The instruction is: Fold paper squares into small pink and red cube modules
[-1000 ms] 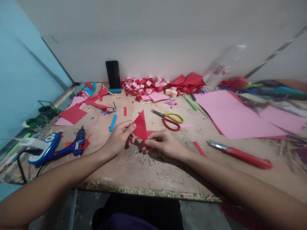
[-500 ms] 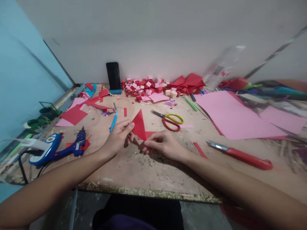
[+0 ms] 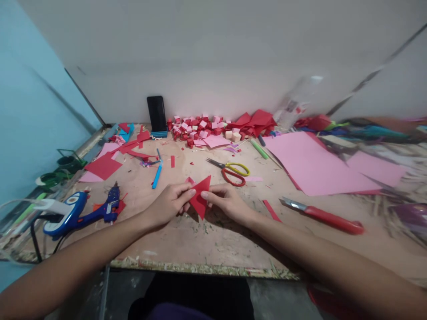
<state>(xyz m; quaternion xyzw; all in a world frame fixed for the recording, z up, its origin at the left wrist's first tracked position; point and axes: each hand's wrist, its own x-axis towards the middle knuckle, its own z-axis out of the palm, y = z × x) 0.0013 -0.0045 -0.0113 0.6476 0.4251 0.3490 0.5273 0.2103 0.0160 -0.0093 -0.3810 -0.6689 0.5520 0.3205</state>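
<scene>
Between my two hands is a folded piece of red paper (image 3: 200, 200), held a little above the wooden table. My left hand (image 3: 171, 201) pinches its left edge between thumb and fingers. On the other side, my right hand (image 3: 227, 201) grips the right edge, thumb on the front face. The fingers behind the paper are partly hidden. Scissors (image 3: 230, 171) with one yellow and one red handle lie just beyond my right hand. A thin blue tool (image 3: 157, 174) rests beyond my left hand.
A red-handled knife (image 3: 328, 218) lies at right, blade toward my right arm. Large pink paper sheets (image 3: 307, 164) spread behind it. A blue glue gun (image 3: 110, 204) sits at left. Small red and pink paper cubes (image 3: 200, 126) are heaped by the wall, beside a phone (image 3: 156, 113).
The red paper has turned between my hands, its point now facing down toward me. Both hands shifted slightly nearer, and my right thumb moved up onto its face. The camera view shifted a little.
</scene>
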